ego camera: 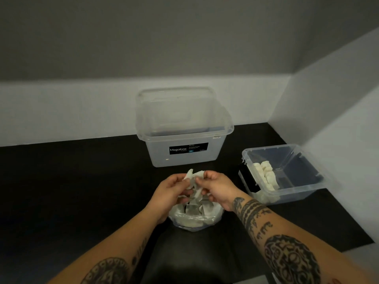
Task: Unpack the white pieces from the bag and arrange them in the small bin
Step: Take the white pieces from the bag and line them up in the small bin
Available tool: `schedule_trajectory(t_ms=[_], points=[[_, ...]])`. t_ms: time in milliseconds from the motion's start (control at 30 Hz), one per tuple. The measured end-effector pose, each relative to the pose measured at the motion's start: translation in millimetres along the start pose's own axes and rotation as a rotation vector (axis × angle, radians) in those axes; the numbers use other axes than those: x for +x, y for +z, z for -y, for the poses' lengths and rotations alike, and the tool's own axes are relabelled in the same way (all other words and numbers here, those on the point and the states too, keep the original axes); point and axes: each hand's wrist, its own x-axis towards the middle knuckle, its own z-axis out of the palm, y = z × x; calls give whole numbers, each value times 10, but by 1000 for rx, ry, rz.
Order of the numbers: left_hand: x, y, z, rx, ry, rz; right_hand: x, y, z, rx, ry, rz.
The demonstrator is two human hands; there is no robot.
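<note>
A clear plastic bag point(195, 219) with white pieces inside lies on the black table in front of me. Above it my left hand point(171, 192) and my right hand point(218, 189) meet, and both grip a bunch of flat white pieces point(194, 177) between them. The small clear bin point(305, 188) stands to the right. A row of white pieces point(266, 175) is stacked along its left side, and more lie at its front corner.
A large clear storage box point(184, 138) with a black Megabox label stands behind the bag, its lid propped against the wall. White walls close off the back and the right side. The black table point(71, 191) stretches to the left.
</note>
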Motion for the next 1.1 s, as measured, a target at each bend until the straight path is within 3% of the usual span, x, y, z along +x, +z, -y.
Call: schedule_trajectory(t_ms=[233, 500, 900, 1100], points=[[100, 0, 6, 93, -28, -109, -22, -7, -36, 62, 25, -66], [164, -140, -85, 451, 18, -94, -47, 1, 56, 7, -69, -95], [168, -30, -114, -296, -51, -24, -49, 301, 58, 632, 112, -4], [204, 61, -67, -258, -22, -151, -17, 368, 64, 689, 151, -82]])
